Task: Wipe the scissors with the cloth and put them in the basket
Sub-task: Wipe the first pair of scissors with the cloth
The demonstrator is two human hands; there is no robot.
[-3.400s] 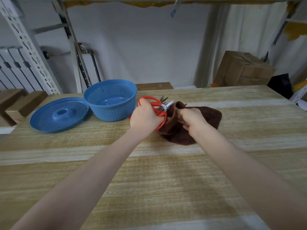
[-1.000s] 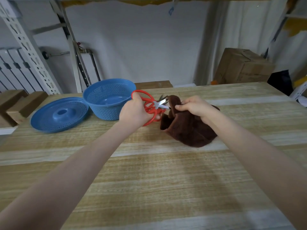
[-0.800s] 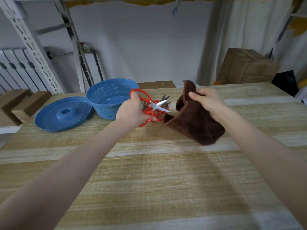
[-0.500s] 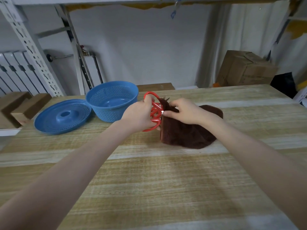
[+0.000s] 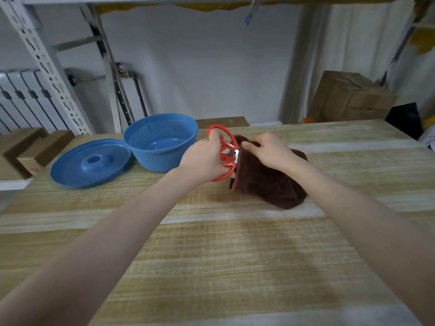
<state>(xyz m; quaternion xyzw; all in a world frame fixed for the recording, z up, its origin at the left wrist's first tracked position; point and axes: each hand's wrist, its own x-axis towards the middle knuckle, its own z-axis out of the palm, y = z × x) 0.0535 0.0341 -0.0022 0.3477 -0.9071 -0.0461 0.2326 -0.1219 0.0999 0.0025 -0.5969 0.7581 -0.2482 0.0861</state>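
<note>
My left hand [image 5: 203, 158] grips the red loop handles of the scissors [image 5: 226, 142] just right of the blue basket [image 5: 161, 142]. The blades point right and are almost wholly buried in the brown cloth [image 5: 266, 182]; only a sliver of metal shows at the pivot. My right hand [image 5: 268, 150] presses the cloth down around the blades from above. The cloth's lower part rests on the wooden table [image 5: 211, 255]. The basket stands upright and holds nothing.
A blue perforated lid [image 5: 90, 164] lies flat on the table left of the basket. Wooden blocks [image 5: 35, 147] sit off the table's left edge by a metal rack. A cardboard box [image 5: 350, 97] stands behind the table at the right.
My right hand, which had lifted the cloth clear of the scissors, has brought it back down over the blades and now holds it closed around them. My left hand kept its grip.
</note>
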